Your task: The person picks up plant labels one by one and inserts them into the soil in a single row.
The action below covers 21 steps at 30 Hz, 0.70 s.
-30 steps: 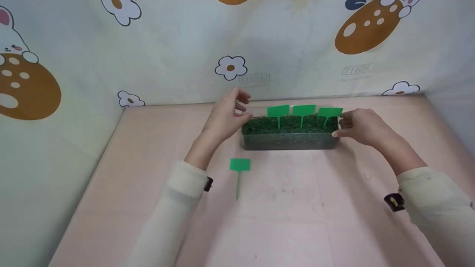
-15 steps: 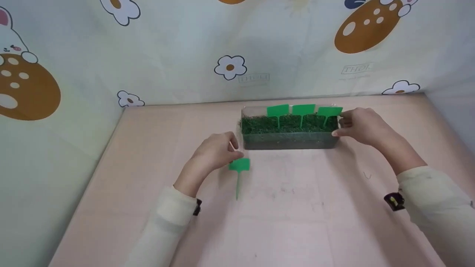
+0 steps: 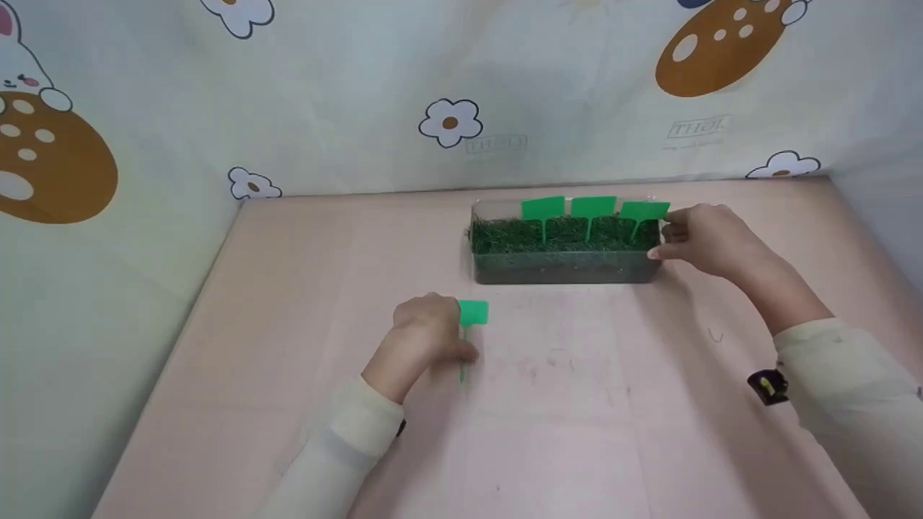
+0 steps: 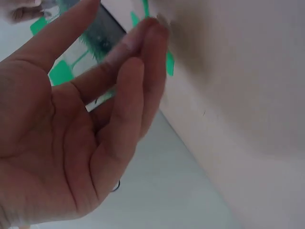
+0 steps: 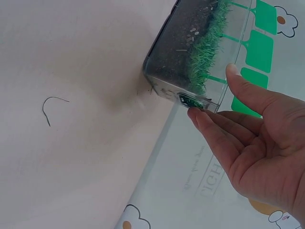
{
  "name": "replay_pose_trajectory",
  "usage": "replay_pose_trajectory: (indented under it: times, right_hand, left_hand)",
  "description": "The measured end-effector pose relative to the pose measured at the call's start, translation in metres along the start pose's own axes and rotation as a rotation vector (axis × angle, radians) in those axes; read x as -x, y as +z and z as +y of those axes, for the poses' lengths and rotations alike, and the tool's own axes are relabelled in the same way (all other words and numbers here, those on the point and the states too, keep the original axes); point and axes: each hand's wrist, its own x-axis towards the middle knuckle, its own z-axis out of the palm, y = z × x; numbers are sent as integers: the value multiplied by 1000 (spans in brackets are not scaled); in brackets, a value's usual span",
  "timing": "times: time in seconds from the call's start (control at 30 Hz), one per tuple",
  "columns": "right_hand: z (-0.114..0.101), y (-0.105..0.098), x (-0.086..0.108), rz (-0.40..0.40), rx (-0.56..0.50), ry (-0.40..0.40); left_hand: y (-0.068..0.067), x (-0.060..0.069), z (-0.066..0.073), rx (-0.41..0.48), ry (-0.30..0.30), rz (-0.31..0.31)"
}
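A green T-shaped plant label (image 3: 474,312) lies on the table in front of a clear rectangular planter box (image 3: 566,268). My left hand (image 3: 425,331) is over its stem, thumb on one side and fingers on the other. In the left wrist view a gap shows between thumb and bent fingers, and part of the label (image 4: 170,63) appears behind the fingertips. My right hand (image 3: 710,241) holds the planter's right end. The right wrist view shows the thumb by the rim and fingers against the end wall. Three green labels (image 3: 593,207) stand upright in the planter's grass.
The planter stands near the back of the pale pink table (image 3: 548,447). Behind it rises a patterned backdrop (image 3: 346,94) with flowers and bunnies. A thin curved strand (image 5: 46,110) lies on the table to the planter's right.
My left hand has come from the planter's left end down to the loose label, now covering part of it. My right hand has stayed at the planter's right end.
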Motion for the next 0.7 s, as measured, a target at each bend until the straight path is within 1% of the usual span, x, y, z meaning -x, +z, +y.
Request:
replay_pose_trajectory:
  times: [0.1,0.2,0.3,0.4,0.63,0.7]
  right_hand:
    - [0,0,0,1,-5,8]
    - [-1,0,0,-1,-9,10]
    - [-2,0,0,-7,-17,13]
    - [-1,-1,0,-8,-16,18]
    - [-1,-1,0,-13,-13,25]
    - [-1,-1,0,-20,-20,32]
  left_hand:
    - [7,-2,6,-85,-18,33]
    - [12,-3,8,-125,-32,67]
    - [13,-3,8,-108,-49,84]
    - [13,-3,7,-73,-51,81]
    - [12,-2,4,-35,-22,34]
    - [12,-2,2,-15,-4,32]
